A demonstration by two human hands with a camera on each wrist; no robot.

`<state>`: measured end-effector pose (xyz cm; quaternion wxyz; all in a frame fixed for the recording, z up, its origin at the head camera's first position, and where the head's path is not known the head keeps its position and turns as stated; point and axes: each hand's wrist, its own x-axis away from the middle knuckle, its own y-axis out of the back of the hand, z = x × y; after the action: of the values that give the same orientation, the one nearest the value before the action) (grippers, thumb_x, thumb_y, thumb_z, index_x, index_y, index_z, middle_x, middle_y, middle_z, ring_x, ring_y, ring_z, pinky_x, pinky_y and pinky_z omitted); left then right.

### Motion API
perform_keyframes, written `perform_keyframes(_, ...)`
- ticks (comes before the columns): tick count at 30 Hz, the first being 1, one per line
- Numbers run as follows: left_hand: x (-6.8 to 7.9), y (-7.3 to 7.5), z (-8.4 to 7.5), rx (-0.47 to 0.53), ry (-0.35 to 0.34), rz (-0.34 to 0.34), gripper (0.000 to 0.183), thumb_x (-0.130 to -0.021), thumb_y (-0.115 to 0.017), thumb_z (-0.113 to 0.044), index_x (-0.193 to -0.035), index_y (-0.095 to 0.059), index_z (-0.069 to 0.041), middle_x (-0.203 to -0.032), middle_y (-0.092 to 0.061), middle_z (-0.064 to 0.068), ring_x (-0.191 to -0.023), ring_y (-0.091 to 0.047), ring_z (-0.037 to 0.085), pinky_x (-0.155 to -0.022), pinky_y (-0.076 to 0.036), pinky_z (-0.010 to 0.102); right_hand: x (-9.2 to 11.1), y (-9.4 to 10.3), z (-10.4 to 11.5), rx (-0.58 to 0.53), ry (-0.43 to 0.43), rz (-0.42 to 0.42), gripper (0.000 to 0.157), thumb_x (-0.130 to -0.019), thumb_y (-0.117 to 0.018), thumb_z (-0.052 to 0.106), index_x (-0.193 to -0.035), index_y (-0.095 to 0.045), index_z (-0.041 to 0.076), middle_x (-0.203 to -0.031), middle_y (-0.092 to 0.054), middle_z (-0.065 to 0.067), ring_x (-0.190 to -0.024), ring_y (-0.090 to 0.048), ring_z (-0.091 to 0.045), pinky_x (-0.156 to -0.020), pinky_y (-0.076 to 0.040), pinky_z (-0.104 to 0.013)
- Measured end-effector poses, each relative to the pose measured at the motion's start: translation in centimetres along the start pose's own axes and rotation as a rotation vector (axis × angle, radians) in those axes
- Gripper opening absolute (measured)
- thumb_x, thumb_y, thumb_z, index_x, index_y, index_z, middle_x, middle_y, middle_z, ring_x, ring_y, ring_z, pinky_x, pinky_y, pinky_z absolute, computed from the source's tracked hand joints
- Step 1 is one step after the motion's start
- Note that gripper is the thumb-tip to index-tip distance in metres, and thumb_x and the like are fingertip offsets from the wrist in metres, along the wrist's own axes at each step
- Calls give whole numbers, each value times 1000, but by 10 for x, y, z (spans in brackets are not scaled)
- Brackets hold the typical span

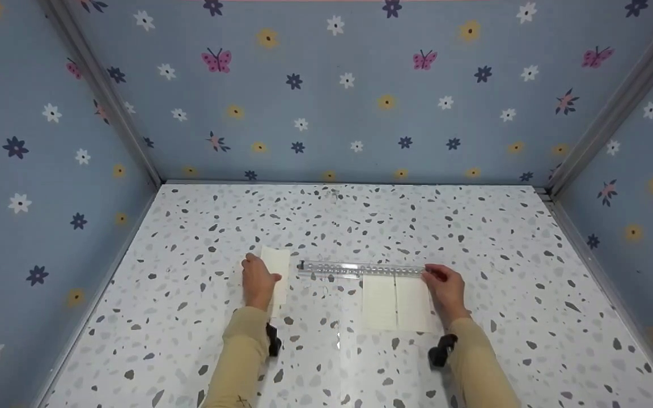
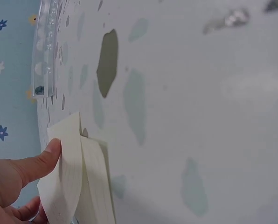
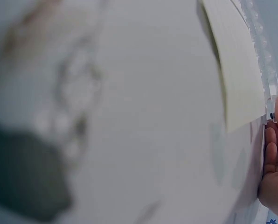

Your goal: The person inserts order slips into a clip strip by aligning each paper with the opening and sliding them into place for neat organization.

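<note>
My left hand point(image 1: 257, 283) holds a few cream paper sheets point(image 2: 62, 175), thumb on the near face and fingers behind. In the left wrist view the sheets are bent upward, with a gap between the layers. Over on the right, my right hand point(image 1: 445, 289) pinches the right end of a long clear plastic strip point(image 1: 355, 268) with a row of rounded bumps. A small dark piece shows at the strip's left end. Below its right half lie two cream paper pieces point(image 1: 379, 303) side by side, their upper edges meeting the strip.
The speckled white table point(image 1: 326, 226) runs back to a blue flowered wall point(image 1: 326, 85). Similar panels stand at left and right, with grey metal posts point(image 1: 105, 96) in the corners. A black wrist camera point(image 1: 442, 350) sits by the right sleeve.
</note>
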<state>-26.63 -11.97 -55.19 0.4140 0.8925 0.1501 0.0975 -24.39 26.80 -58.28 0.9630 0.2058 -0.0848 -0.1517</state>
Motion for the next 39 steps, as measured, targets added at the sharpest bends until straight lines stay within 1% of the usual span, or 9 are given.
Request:
perform_keyframes(3,1,2,0,21,-9,14,68,-70,-71,1,-121,-30,18,-110,-43,33,-97,-50,42,-82,-41,43,0,0,0,-3,-5,2,29,-83,-62,13,-111,-59,5,-108,-57,-11,-94,-50,-20,-82,-40,-31)
perform_keyframes(6,3,5,0,29,-25,13,58,-71,-68,5,-118,-36,18,-107,-47,32,-96,-50,41,-83,-41,43,0,0,0,-5,-17,3,28,-83,-62,13,-110,-60,6,-108,-56,-10,-95,-49,-20,-82,-40,-32)
perform_keyframes(11,7,10,1,45,-58,-3,38,-72,-66,6,-104,-47,14,-99,-51,28,-93,-51,40,-80,-40,44,0,0,1,-22,-58,10,28,-82,-62,14,-110,-59,10,-109,-56,-7,-96,-49,-19,-83,-40,-31)
perform_keyframes(13,9,11,2,61,-65,-9,33,-72,-65,6,-101,-49,12,-97,-52,27,-92,-51,40,-79,-41,45,1,0,2,-38,-58,14,29,-82,-62,13,-111,-59,9,-109,-55,-8,-96,-49,-19,-83,-40,-31)
perform_keyframes(18,13,14,4,98,-82,-18,30,-74,-65,4,-100,-51,11,-97,-55,26,-89,-54,38,-75,-42,44,1,1,3,-39,-50,14,30,-83,-61,13,-112,-58,7,-111,-55,-10,-97,-50,-21,-85,-40,-32)
perform_keyframes(21,16,16,6,134,-96,-30,30,-74,-65,4,-99,-51,11,-95,-56,26,-88,-55,37,-73,-43,44,1,1,3,-21,-69,17,30,-83,-61,15,-113,-58,10,-112,-55,-8,-98,-49,-20,-86,-39,-32)
perform_keyframes(24,20,18,8,185,-102,-45,30,-73,-65,5,-101,-53,11,-92,-57,27,-85,-56,36,-71,-43,44,0,1,3,-27,-90,23,30,-83,-61,16,-113,-58,11,-112,-54,-6,-98,-49,-19,-86,-39,-32)
perform_keyframes(32,30,19,10,310,-51,-90,31,-73,-66,5,-102,-56,10,-86,-60,24,-77,-57,32,-67,-45,42,-1,2,2,-50,-83,27,32,-82,-62,17,-113,-58,11,-110,-54,-6,-98,-48,-19,-85,-39,-32)
perform_keyframes(39,38,21,11,398,-39,-129,30,-72,-67,5,-101,-60,11,-82,-61,23,-73,-59,31,-64,-46,40,1,1,1,-62,-75,25,31,-82,-62,16,-112,-58,10,-110,-55,-7,-98,-49,-19,-84,-39,-31)
